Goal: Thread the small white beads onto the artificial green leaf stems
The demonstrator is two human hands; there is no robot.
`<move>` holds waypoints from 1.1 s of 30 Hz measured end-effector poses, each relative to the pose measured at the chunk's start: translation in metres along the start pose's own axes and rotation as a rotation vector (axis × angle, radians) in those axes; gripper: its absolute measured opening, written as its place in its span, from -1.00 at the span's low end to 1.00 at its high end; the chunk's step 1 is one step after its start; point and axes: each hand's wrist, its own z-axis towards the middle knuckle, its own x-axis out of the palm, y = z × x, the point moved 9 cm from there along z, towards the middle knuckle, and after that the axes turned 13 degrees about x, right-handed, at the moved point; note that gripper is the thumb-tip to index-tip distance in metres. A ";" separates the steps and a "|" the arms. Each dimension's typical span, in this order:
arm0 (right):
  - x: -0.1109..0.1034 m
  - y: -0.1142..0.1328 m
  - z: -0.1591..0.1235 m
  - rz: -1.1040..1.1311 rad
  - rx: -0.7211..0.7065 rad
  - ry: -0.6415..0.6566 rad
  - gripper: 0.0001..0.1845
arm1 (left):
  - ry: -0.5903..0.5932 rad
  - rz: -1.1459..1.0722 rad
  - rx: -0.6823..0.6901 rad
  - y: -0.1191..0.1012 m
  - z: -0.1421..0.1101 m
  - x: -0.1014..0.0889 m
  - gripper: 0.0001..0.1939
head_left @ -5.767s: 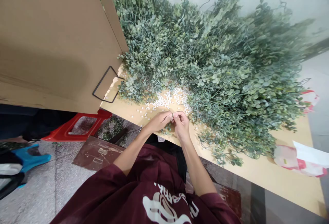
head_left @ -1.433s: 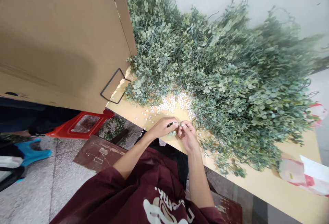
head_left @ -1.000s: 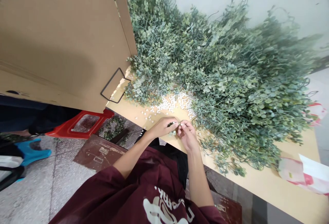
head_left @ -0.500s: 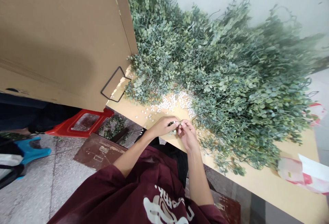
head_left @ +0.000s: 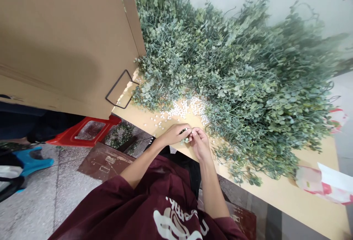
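Observation:
My left hand [head_left: 173, 134] and my right hand [head_left: 200, 143] meet fingertip to fingertip above the near edge of the tan table [head_left: 278, 192]. Both pinch a small green leafy sprig [head_left: 185, 137] with a small white bead at its tip. A scatter of small white beads [head_left: 180, 110] lies on the table just beyond my hands. A large heap of green artificial foliage [head_left: 234, 74] covers most of the table behind and to the right of my hands.
A big cardboard box [head_left: 63, 38] stands at the left, with a black wire loop [head_left: 118, 89] hanging off its lower corner. A red stool [head_left: 82, 135] and a blue one [head_left: 30, 161] are on the floor. A pink-and-white bag [head_left: 325, 185] lies at the table's right end.
My hands have stayed pinched together on the sprig at the table edge. Only the view has shifted slightly.

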 end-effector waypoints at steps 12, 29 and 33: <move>0.006 0.005 -0.003 0.046 -0.068 -0.041 -0.84 | -0.025 0.133 0.045 -0.003 0.000 0.000 -0.69; 0.002 0.014 -0.013 -0.250 -0.293 -0.328 -0.76 | -0.118 0.093 0.008 -0.003 -0.004 -0.006 -0.65; 0.009 0.029 -0.020 -0.449 -0.405 -0.368 -0.77 | -0.219 0.015 -0.001 0.000 -0.008 -0.014 -0.65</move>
